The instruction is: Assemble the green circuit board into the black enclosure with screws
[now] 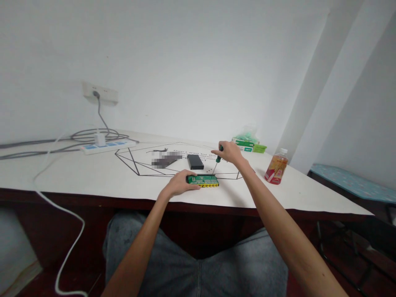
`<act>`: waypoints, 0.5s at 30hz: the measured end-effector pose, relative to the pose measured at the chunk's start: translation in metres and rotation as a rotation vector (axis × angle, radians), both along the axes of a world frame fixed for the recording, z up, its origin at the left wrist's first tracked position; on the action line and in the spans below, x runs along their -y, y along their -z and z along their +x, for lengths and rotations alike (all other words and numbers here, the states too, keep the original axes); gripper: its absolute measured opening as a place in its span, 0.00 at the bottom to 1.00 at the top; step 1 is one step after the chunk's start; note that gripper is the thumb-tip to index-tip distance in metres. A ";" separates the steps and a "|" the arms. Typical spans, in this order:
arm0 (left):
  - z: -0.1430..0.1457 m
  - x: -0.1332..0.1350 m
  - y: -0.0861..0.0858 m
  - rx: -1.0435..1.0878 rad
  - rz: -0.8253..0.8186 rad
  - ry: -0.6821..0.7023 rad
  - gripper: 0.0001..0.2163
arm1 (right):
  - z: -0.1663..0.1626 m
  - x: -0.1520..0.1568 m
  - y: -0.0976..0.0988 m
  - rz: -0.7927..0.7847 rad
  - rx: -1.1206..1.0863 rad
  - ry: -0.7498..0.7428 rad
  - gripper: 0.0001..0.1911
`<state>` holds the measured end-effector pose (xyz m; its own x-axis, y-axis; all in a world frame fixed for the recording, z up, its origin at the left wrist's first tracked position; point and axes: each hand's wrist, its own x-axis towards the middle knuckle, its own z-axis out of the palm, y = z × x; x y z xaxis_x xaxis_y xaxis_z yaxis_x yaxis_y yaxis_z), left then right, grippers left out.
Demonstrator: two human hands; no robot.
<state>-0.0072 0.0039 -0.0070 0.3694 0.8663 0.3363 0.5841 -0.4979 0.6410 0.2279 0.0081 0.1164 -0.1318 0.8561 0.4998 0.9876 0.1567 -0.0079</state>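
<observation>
A green circuit board point(204, 180) with a row of yellow connectors along its near edge lies close to the front edge of the white table point(93, 173). My left hand point(181, 183) rests on the board's left end, fingers closed against it. My right hand point(228, 152) grips a green-handled screwdriver point(218, 160) held nearly upright, its tip down at the board's right rear corner. A black flat box point(195, 161) lies just behind the board.
A white power strip point(105, 146) with grey cables lies at the back left, plugged into a wall socket point(99, 93). An orange drink bottle point(276, 166) stands at the right. Green packets point(249, 142) sit by the wall. A white cable point(62, 214) hangs off the table's front left.
</observation>
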 end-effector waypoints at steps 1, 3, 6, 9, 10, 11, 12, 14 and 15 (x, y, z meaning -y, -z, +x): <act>0.000 0.000 0.000 0.001 -0.004 -0.002 0.31 | -0.002 0.002 0.000 -0.003 0.012 0.015 0.20; 0.000 0.001 0.000 0.003 -0.013 -0.004 0.31 | -0.005 0.005 -0.002 -0.037 0.026 0.034 0.21; 0.000 0.000 0.001 0.013 -0.014 -0.008 0.30 | -0.006 0.007 -0.006 -0.124 -0.006 0.016 0.16; 0.000 0.000 0.001 0.021 -0.007 -0.012 0.29 | -0.006 0.007 -0.006 -0.203 -0.112 -0.076 0.16; 0.000 0.000 0.001 0.023 -0.006 -0.014 0.29 | -0.007 0.006 -0.005 -0.197 -0.131 -0.104 0.17; 0.000 0.000 0.001 0.023 -0.005 -0.015 0.29 | -0.008 0.006 -0.004 -0.172 -0.131 -0.121 0.16; 0.001 0.000 0.001 0.023 -0.003 -0.015 0.29 | -0.009 0.006 -0.002 -0.134 -0.114 -0.122 0.15; 0.001 0.000 0.002 0.020 -0.001 -0.011 0.29 | -0.014 0.006 -0.001 -0.062 -0.058 -0.073 0.12; 0.001 0.000 0.002 0.019 -0.002 -0.009 0.30 | -0.018 0.006 -0.001 -0.045 -0.030 -0.034 0.13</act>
<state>-0.0066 0.0042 -0.0094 0.3553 0.8700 0.3419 0.5762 -0.4918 0.6528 0.2102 0.0024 0.1171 -0.1465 0.8730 0.4652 0.9810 0.1888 -0.0454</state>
